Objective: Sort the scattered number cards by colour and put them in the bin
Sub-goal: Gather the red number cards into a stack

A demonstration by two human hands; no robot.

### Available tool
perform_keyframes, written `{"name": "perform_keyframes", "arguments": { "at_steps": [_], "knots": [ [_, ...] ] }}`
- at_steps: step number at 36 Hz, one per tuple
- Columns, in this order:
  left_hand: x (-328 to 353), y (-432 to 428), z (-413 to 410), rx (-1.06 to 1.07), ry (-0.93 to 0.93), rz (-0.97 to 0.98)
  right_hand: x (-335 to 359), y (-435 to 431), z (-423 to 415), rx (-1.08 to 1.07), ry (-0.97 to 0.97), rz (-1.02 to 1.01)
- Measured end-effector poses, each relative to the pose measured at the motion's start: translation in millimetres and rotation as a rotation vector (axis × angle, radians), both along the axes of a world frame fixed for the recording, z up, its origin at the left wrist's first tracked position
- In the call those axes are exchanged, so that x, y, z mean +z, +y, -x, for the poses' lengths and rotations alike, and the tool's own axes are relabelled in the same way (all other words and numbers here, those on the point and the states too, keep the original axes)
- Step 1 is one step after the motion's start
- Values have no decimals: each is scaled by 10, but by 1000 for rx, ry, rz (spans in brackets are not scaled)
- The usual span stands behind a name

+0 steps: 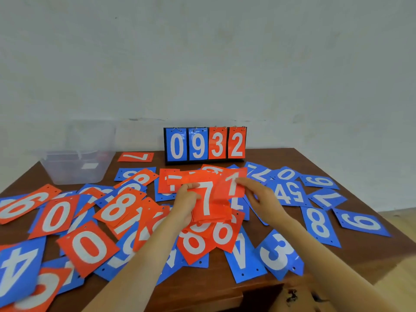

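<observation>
Red and blue number cards lie scattered over a brown table. My left hand grips a stack of red cards with a white 7 on top, held above the table's middle. My right hand pinches a red 1 card at its right edge, just over the top right of the stack. Red cards such as an 8 and a 0 lie to the left. Blue cards such as a 3 and an 8 lie to the right. A clear plastic bin stands at the back left.
A flip scoreboard showing 0 9 3 2 stands at the back centre against the pale wall. A lone red 7 card lies between bin and scoreboard. The table's front edge is close below my forearms, with floor visible at the right.
</observation>
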State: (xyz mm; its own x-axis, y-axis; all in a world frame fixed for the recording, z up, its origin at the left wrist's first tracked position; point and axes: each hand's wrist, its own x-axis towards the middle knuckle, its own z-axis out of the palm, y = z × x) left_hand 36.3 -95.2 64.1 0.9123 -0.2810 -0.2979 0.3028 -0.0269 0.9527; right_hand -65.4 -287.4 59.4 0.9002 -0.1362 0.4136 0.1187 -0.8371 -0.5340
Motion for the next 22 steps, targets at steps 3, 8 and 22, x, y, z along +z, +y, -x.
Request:
{"name": "perform_keyframes", "arguments": {
  "at_steps": [3,8,22],
  "knots": [
    [47,44,78,-22,-7,8,-8,118,115,81,89,-111],
    [35,121,150,-54,-25,49,-15,265,128,109,100,-161],
    [-154,234,59,58,-105,85,-229,325,-430,122,170,353]
  ]
}}
